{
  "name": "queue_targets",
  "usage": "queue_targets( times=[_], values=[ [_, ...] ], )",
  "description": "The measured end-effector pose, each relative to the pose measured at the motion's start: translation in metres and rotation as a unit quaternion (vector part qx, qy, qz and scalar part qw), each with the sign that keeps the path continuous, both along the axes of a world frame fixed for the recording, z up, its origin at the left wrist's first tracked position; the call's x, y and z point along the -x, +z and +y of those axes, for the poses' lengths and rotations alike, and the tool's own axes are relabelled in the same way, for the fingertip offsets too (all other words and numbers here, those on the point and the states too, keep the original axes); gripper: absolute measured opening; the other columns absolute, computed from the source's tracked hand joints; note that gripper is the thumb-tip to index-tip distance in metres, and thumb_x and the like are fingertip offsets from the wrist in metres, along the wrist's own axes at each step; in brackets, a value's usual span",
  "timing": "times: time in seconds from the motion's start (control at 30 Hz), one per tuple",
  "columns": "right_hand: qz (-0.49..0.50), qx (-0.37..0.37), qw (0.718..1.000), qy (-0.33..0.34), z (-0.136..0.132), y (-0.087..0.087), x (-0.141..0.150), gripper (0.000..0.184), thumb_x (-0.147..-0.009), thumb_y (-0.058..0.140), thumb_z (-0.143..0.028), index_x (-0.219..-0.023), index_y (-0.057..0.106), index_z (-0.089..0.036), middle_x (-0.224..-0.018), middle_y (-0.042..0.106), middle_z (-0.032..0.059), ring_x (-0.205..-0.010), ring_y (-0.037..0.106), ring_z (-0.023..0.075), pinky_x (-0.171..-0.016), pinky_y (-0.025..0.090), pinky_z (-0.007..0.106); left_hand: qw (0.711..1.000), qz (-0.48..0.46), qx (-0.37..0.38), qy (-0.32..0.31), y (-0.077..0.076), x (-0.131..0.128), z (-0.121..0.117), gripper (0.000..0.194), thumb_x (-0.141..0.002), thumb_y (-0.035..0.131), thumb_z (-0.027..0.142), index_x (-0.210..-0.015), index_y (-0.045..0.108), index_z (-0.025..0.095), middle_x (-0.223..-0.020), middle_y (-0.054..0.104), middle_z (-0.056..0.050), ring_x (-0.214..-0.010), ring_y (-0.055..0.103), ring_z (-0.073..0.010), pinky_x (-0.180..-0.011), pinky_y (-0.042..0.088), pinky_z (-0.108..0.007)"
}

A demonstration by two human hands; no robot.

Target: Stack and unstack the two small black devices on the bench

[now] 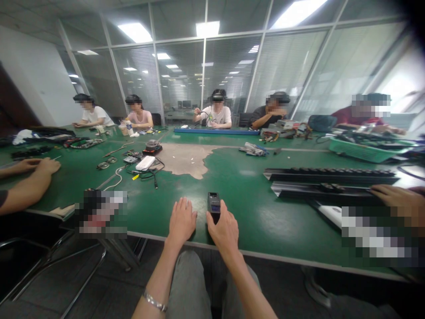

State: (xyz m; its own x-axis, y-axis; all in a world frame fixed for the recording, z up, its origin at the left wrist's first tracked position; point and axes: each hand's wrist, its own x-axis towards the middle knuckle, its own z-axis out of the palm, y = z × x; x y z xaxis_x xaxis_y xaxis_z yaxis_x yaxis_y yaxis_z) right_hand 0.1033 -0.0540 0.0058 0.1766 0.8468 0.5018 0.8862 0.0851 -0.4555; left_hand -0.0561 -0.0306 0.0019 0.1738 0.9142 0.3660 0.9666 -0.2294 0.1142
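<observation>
My left hand [182, 220] lies flat on the green table [255, 217] near its front edge, fingers stretched forward and nothing in it. To its right, my right hand [225, 229] is wrapped around a small black box-shaped device [214, 204], thumb on the left side and fingers on the right. The device has a dark bluish panel and a slot-like mark at its far end; I cannot make out its exact kind. Its lower part is partly hidden by the hand. A gap of bare tabletop separates the two hands.
Ahead lie a white power bank-like box [145, 163] with a black cable, and pliers-like tools [254, 149]. Black metal rails [318, 190] and a green basket [361, 150] stand to the right. Co-workers' hands rest at left [48, 168] and right [398, 199].
</observation>
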Motion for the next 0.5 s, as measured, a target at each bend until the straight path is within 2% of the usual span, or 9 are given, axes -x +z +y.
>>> queue_targets(
  times=[0.13, 0.3, 0.5],
  values=[
    [0.007, -0.030, 0.999, 0.014, -0.0013, -0.0065, -0.0011, 0.075, -0.090, 0.049, -0.050, -0.147, 0.029, -0.006, -0.135, 0.055, 0.0210, -0.115, 0.056, 0.0319, -0.095, 0.044, 0.043, 1.000, 0.003, 0.003, 0.004, 0.0015, 0.0000, -0.0014, 0.048, -0.098, 0.035, 0.037, -0.136, 0.049, 0.011, -0.148, 0.044, -0.017, -0.140, 0.036, -0.0287, -0.116, 0.027, -0.047],
    [0.003, -0.038, 0.999, 0.015, -0.0010, -0.0108, -0.0013, 0.072, -0.090, 0.050, -0.052, -0.144, 0.035, -0.006, -0.134, 0.055, 0.0212, -0.117, 0.055, 0.0312, -0.096, 0.044, 0.043, 1.000, 0.007, 0.001, 0.006, 0.0027, 0.0000, -0.0025, 0.049, -0.099, 0.036, 0.037, -0.136, 0.049, 0.009, -0.147, 0.045, -0.018, -0.140, 0.036, -0.0285, -0.115, 0.027, -0.047],
    [0.007, -0.023, 1.000, -0.006, -0.0049, -0.0076, 0.0021, 0.073, -0.091, 0.048, -0.051, -0.145, 0.033, -0.003, -0.133, 0.056, 0.0223, -0.115, 0.057, 0.0316, -0.095, 0.044, 0.042, 1.000, 0.003, -0.008, 0.003, 0.0016, 0.0002, -0.0017, 0.047, -0.098, 0.036, 0.037, -0.135, 0.050, 0.011, -0.146, 0.046, -0.018, -0.139, 0.037, -0.0284, -0.115, 0.027, -0.048]
  ],
)
